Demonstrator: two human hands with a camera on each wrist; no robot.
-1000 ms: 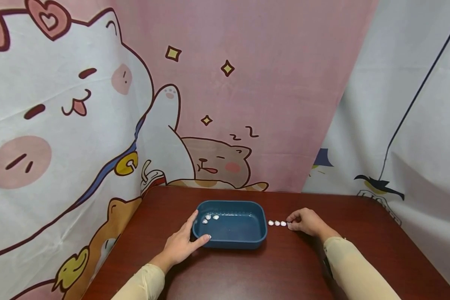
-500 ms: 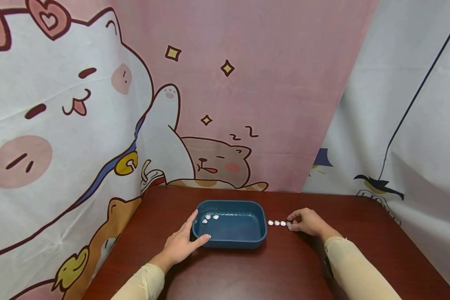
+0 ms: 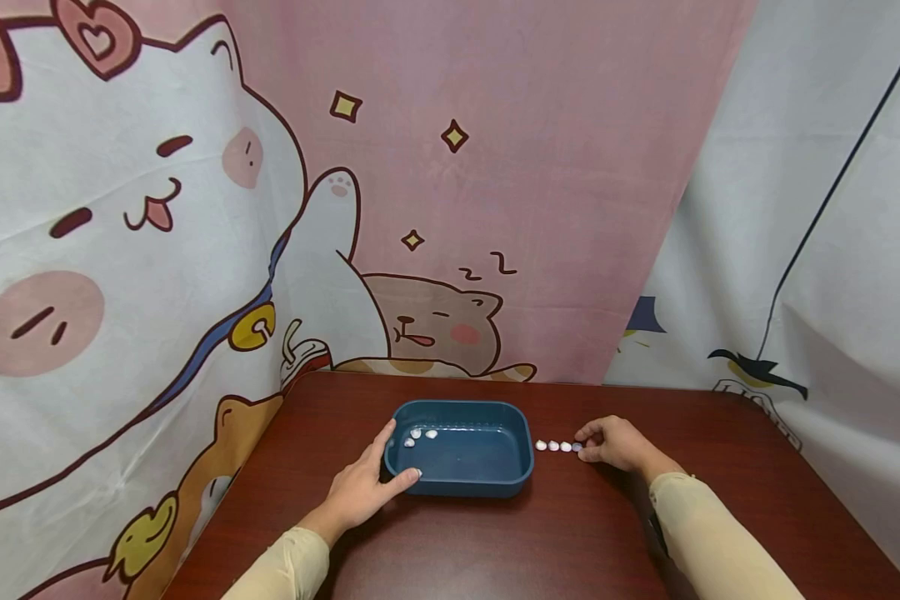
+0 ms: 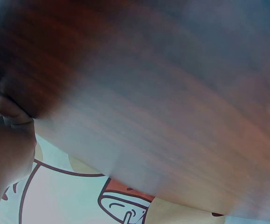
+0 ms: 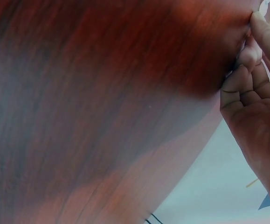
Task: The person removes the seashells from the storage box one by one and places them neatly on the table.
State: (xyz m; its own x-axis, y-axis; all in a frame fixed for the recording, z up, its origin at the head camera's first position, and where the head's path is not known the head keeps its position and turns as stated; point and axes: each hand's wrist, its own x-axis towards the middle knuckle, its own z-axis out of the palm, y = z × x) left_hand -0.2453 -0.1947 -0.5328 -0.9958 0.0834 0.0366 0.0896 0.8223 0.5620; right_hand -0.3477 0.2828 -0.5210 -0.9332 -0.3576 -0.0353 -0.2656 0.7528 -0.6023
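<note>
A blue rectangular plastic basin (image 3: 465, 486) stands on the table, with 3 small white shell-like pieces (image 3: 431, 434) inside near its left end. My left hand (image 3: 356, 492) holds that end, thumb over the near rim and fingers along the left side. To the basin's right, more small white pieces (image 3: 553, 446) lie in a short row on the table. My right hand (image 3: 615, 443) pinches the greyish-white shell-like piece (image 3: 577, 447) at the row's right end between thumb and fingertips. Curled fingers of the right hand show in the right wrist view; the piece itself is hard to see there.
The dark red-brown wooden table (image 3: 465, 550) reaches back to a pink and white cartoon curtain (image 3: 555, 208). Another white curtain (image 3: 855, 250) hangs along the right side. A dark cord or line (image 3: 840, 183) runs down it.
My right fingers have shifted very slightly right, and more of the row's rightmost piece shows beside them. The left hand and the basin stay nearly still.
</note>
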